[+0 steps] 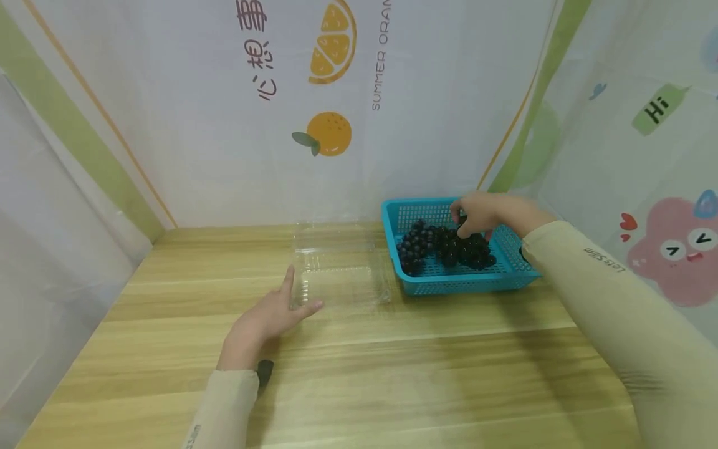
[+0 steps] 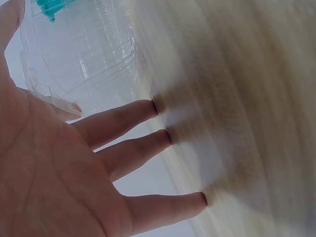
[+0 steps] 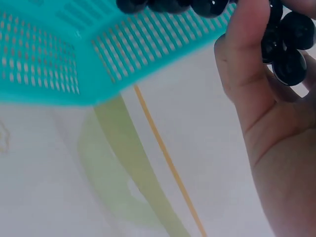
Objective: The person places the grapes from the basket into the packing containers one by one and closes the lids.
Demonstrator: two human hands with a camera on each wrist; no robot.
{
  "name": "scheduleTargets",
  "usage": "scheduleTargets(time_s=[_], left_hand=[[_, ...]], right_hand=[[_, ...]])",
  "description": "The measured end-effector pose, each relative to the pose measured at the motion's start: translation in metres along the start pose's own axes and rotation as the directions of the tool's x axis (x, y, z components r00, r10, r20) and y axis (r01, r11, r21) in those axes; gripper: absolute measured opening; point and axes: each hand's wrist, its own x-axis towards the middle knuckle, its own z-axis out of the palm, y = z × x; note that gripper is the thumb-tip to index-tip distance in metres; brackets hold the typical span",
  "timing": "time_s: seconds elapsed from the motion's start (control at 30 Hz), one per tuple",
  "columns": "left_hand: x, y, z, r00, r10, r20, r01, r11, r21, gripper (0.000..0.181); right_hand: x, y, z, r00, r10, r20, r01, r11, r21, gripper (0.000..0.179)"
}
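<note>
My right hand [image 1: 478,213] reaches into a blue basket [image 1: 449,287] and grips a bunch of dark grapes [image 1: 468,249] from above. In the right wrist view, shiny round grapes [image 3: 289,66] show between the thumb and fingers. A second dark bunch [image 1: 415,246] lies in the basket's left part. My left hand [image 1: 275,312] is at the near left corner of a clear plastic box [image 1: 339,285], its thumb and index finger spread along the edges. In the left wrist view, the other fingertips [image 2: 163,136] meet the wooden surface, straight and apart, beside the box [image 2: 84,54].
The box stands left of the basket on a wood-patterned table [image 1: 392,380]. Behind both hangs a white curtain [image 1: 224,156] with orange prints. Another printed curtain [image 1: 606,168] hangs on the right. A small black item [image 1: 265,372] shows by the left cuff.
</note>
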Motion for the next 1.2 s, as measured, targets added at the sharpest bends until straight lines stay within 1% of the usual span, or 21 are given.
scheduleTargets(time_s=[0.13, 0.3, 0.5, 0.67, 0.87, 1.03, 1.2], left_hand=[[-0.001, 0.001, -0.001, 1.0, -0.006, 0.013, 0.006, 1.0, 0.012, 0.118], [-0.001, 0.0, -0.001, 1.0, -0.009, 0.005, 0.009, 1.0, 0.008, 0.118], [-0.001, 0.0, 0.0, 1.0, -0.004, -0.002, 0.004, 1.0, 0.014, 0.118], [-0.001, 0.001, 0.0, 1.0, -0.001, 0.0, 0.001, 1.0, 0.014, 0.118], [-0.001, 0.002, -0.002, 1.0, -0.001, 0.004, 0.001, 1.0, 0.019, 0.118], [0.0, 0.0, 0.0, 1.0, -0.005, 0.003, 0.005, 1.0, 0.024, 0.118], [0.001, -0.002, 0.0, 1.0, -0.007, 0.001, 0.007, 1.0, 0.024, 0.118]], right_hand=[[-0.014, -0.003, -0.024, 0.999, -0.016, -0.047, 0.016, 1.0, -0.011, 0.02], [-0.025, -0.009, -0.048, 0.996, -0.021, -0.082, 0.018, 0.999, -0.042, 0.022], [-0.035, -0.014, -0.063, 0.993, -0.034, -0.112, 0.023, 0.996, -0.091, 0.024], [-0.045, -0.026, -0.076, 0.99, -0.038, -0.139, 0.023, 0.994, -0.111, 0.026], [-0.057, -0.041, -0.096, 0.983, -0.046, -0.179, 0.02, 0.989, -0.144, 0.027], [-0.064, -0.052, -0.109, 0.978, -0.073, -0.197, 0.037, 0.983, -0.18, 0.03], [-0.068, -0.061, -0.115, 0.969, -0.108, -0.221, 0.058, 0.973, -0.222, 0.031]])
